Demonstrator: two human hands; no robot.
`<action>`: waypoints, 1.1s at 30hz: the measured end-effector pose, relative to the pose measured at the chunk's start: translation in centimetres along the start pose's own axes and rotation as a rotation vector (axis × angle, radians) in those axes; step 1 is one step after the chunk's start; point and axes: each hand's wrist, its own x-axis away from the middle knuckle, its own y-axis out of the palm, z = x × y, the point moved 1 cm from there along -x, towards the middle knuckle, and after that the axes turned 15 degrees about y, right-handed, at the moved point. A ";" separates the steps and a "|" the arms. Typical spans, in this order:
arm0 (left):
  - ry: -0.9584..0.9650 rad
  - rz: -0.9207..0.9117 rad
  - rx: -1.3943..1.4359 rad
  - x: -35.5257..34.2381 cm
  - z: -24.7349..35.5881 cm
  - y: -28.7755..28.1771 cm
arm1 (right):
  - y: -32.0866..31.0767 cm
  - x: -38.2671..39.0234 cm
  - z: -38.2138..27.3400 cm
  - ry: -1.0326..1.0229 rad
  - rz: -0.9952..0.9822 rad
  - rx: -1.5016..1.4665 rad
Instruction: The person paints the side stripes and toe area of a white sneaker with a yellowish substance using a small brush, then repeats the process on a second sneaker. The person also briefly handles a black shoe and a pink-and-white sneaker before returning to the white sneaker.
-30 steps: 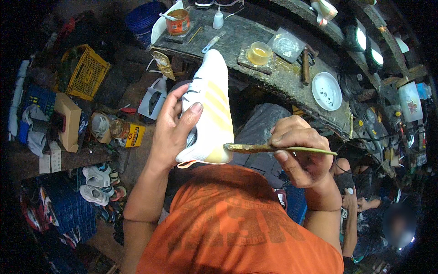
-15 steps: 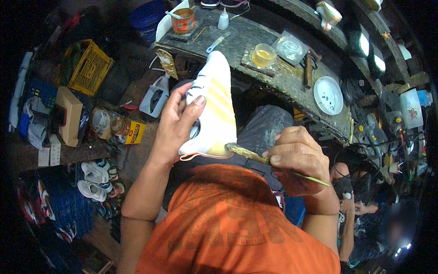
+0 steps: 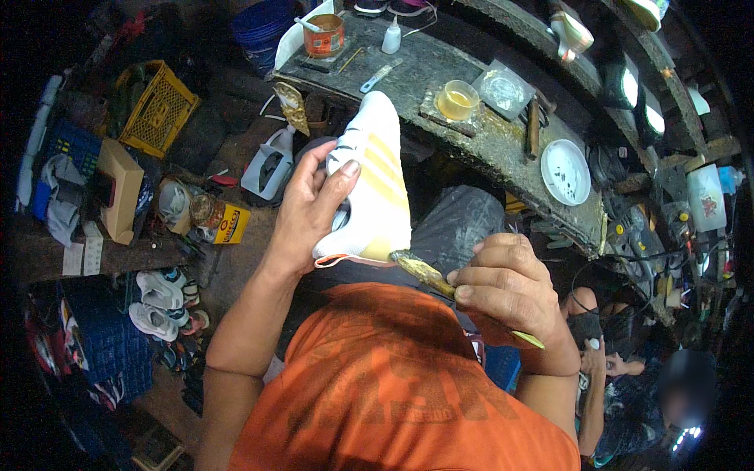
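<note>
A white shoe (image 3: 373, 188) with yellowish stripes and an orange-edged heel collar is held up before me, toe pointing away. My left hand (image 3: 314, 204) grips it by the opening, thumb on the side near the laces. Between the fingers of my right hand (image 3: 506, 286) is a brush (image 3: 424, 273) with a light green handle end and a shaft crusted with dried residue. Its tip touches the lower heel side of the shoe. The sole is mostly turned away from view.
On the workbench (image 3: 428, 59) stand an orange can (image 3: 323, 39), a small white bottle (image 3: 391, 36), a cup of yellow liquid (image 3: 457, 100), a hammer (image 3: 534, 129) and a white dish (image 3: 565, 173). A yellow crate (image 3: 161, 110) lies left. Another person (image 3: 628, 385) sits at lower right.
My right hand has moved slightly left and lower, and the brush now tilts more steeply, its tip still at the shoe's heel. The shoe has shifted a little to the right.
</note>
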 end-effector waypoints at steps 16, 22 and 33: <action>0.044 0.011 0.006 0.3 0.2 0.1 | 0.1 -0.4 -0.7 0.142 0.110 0.023; 0.076 -0.033 -0.032 0.7 0.6 0.2 | -0.1 -0.8 -0.3 0.190 0.175 -0.007; 0.046 -0.018 -0.017 0.6 0.8 0.1 | 0.1 -0.5 -0.7 0.151 0.071 -0.097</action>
